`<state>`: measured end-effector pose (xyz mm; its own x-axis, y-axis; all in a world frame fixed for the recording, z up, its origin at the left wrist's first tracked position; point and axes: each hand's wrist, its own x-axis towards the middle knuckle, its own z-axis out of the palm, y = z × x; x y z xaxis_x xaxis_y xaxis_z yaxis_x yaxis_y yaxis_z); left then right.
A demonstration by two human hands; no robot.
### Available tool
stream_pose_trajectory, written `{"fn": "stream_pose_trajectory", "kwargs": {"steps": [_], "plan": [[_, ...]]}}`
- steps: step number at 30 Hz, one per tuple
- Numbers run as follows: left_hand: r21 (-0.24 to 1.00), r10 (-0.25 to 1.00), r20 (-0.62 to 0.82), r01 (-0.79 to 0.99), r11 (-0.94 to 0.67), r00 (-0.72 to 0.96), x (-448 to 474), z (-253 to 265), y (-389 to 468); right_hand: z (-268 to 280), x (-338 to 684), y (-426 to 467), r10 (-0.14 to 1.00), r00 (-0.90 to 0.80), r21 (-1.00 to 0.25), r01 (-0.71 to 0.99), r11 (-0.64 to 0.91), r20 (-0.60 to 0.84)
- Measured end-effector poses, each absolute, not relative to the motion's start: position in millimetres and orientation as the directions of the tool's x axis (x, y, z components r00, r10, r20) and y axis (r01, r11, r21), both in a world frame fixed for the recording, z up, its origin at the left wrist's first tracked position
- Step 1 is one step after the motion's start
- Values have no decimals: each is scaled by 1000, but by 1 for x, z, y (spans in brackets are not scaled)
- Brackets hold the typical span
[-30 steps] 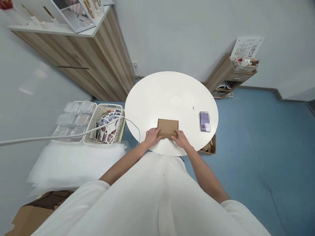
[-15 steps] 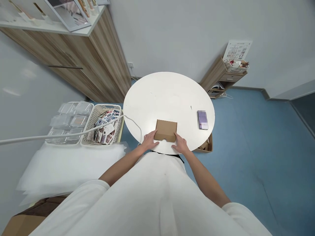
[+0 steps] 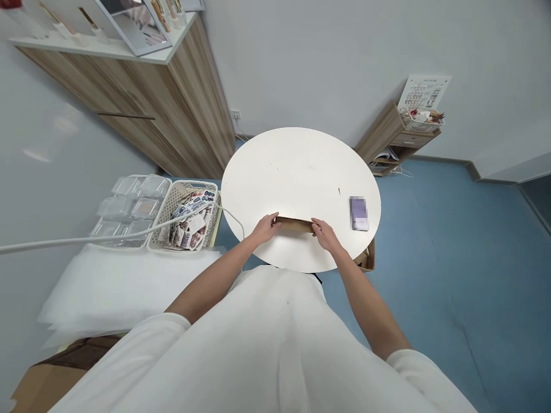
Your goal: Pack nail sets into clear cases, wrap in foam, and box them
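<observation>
A small brown cardboard box is tipped up on its side near the front of the white oval table, so a narrow face shows to me. At its left end, my left hand is closed on the box, fingers at the upper corner. My right hand grips the opposite end in the same way. The box's contents, if any, are hidden. To the right of my right hand lies a purple, pixelated item, with a tiny dark object just beside it.
Left of the table stand a white basket of printed packets, clear plastic cases and a stack of translucent sheets. A white cable crosses to the table's edge. Another cardboard box sits under the right edge.
Both hands have moved slightly away from me and the box has gone from lying flat to tipped up between them. My view has shifted a little.
</observation>
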<state>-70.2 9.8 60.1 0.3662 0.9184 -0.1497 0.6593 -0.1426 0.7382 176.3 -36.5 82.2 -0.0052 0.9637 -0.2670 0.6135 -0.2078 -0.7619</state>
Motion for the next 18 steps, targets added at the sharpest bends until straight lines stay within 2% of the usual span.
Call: {"fn": "stream_pose_trajectory", "kwargs": {"steps": [6,11,18], "plan": [[611,952,-140,780,-134,273,-62,69,19,92,175,-17,960,95,-643,725,-248,-262],[611,956,-31,763,-211,290,-60,71,15,95,174,-17,955,117,-728,624,-283,-271],[677,944,26,690,-258,328,-63,68,21,96,187,-25,950,-20,-764,600,-237,-311]]}}
